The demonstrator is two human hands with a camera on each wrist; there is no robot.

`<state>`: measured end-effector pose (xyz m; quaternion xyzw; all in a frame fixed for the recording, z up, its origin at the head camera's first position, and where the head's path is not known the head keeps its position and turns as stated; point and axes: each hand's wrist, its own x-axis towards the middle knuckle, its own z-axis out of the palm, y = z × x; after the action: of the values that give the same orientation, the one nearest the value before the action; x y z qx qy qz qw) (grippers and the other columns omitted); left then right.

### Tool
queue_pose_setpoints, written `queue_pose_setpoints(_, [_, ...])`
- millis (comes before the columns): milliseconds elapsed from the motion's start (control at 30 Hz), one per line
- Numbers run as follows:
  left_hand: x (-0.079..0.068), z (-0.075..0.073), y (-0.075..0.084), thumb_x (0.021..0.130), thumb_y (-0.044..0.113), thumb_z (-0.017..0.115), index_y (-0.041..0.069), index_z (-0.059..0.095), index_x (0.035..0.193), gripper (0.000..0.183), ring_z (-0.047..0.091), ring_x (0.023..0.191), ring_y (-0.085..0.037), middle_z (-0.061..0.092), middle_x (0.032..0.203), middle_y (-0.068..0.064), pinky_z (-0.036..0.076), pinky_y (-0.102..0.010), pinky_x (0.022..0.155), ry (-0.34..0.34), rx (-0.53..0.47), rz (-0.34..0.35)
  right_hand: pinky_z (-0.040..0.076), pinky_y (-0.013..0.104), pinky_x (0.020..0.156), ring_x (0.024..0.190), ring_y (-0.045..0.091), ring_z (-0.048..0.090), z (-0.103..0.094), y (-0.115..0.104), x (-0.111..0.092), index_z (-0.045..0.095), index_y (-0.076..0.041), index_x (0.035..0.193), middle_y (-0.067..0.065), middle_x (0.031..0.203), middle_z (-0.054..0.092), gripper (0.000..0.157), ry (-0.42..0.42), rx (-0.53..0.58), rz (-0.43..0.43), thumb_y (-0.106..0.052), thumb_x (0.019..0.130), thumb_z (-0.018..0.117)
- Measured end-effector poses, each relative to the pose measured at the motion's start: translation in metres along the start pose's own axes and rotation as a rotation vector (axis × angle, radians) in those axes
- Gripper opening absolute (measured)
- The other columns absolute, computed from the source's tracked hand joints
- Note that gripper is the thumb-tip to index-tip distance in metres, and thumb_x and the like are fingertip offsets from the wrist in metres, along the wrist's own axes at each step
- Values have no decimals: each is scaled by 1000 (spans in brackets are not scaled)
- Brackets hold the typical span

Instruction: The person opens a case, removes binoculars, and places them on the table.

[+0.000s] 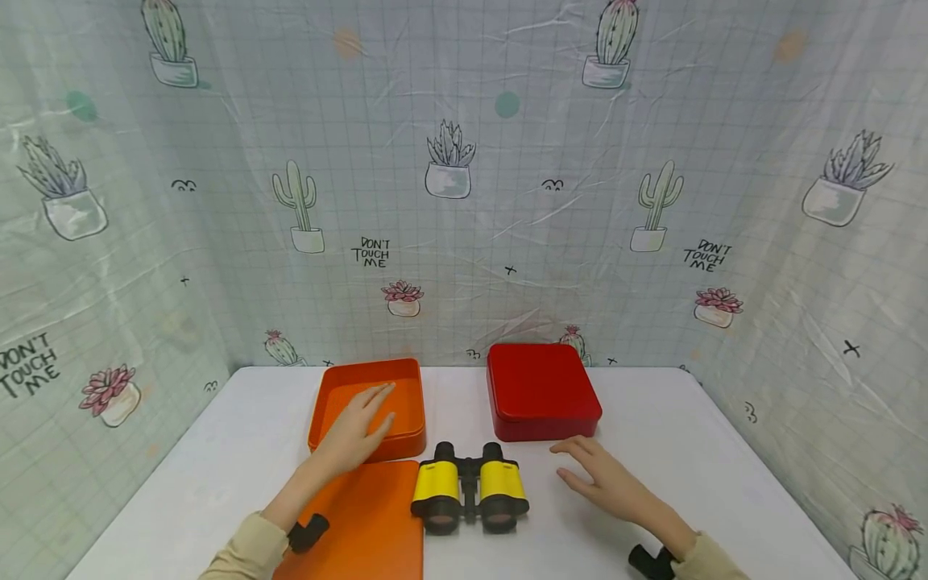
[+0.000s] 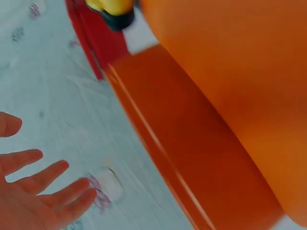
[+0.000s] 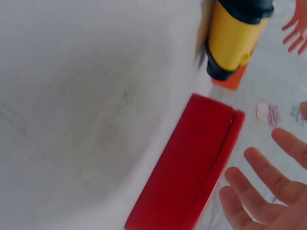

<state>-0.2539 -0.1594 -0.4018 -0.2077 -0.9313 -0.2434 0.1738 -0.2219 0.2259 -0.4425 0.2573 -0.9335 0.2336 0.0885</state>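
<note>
My left hand hovers with spread fingers over the near part of an orange open box, and nothing is in its grasp. Below that forearm lies a flat orange lid, just in front of the box. Yellow and black binoculars lie on the table between my hands, their left side against or very close to the lid's edge. To their right my right hand hangs with loosely bent fingers, holding nothing. Its fingertips are near the front corner of a closed red box, apparently not gripping it.
A white table carries all these things. Behind it and at both sides rises a curtain printed with cacti. Black straps with small devices sit at both wrists.
</note>
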Motion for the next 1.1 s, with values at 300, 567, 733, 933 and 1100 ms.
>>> queue_pose_setpoints(300, [9, 13, 43, 89, 14, 52, 4, 48, 126, 38, 56, 106, -27, 56, 123, -13, 48, -40, 87, -17, -368, 35, 51, 24, 66, 85, 17, 57, -14, 22, 2, 57, -9, 109, 6, 102, 61, 27, 231, 116, 77, -9, 82, 61])
queue_pose_setpoints(567, [25, 19, 68, 93, 16, 44, -2, 44, 125, 37, 58, 103, -34, 55, 118, -26, 51, -36, 83, -174, -867, -130, 50, 19, 64, 88, 27, 60, -42, 37, 8, 53, -1, 115, 18, 110, 60, 28, 298, 281, 291, -13, 89, 51])
queue_pose_setpoints(733, [33, 26, 74, 95, 21, 40, -4, 38, 128, 41, 55, 110, -35, 49, 126, -26, 47, -38, 89, -258, -1113, -266, 53, 28, 75, 96, 24, 58, -53, 50, 11, 43, 1, 125, 26, 122, 51, 40, 220, 490, 442, -24, 94, 43])
queue_pose_setpoints(933, [42, 38, 83, 96, 20, 35, -5, 36, 130, 42, 52, 114, -35, 42, 132, -27, 43, -39, 93, -299, -1279, -361, 49, 34, 88, 108, 25, 55, -58, 62, 15, 32, 2, 133, 27, 133, 40, 52, 167, 671, 543, -32, 95, 37])
queue_pose_setpoints(1100, [48, 48, 87, 95, 20, 33, -6, 28, 134, 47, 39, 124, -41, 31, 139, -28, 36, -41, 100, -319, -1471, -475, 49, 29, 86, 106, 23, 56, -59, 64, 19, 28, 5, 135, 24, 133, 41, 54, 155, 800, 616, -30, 95, 39])
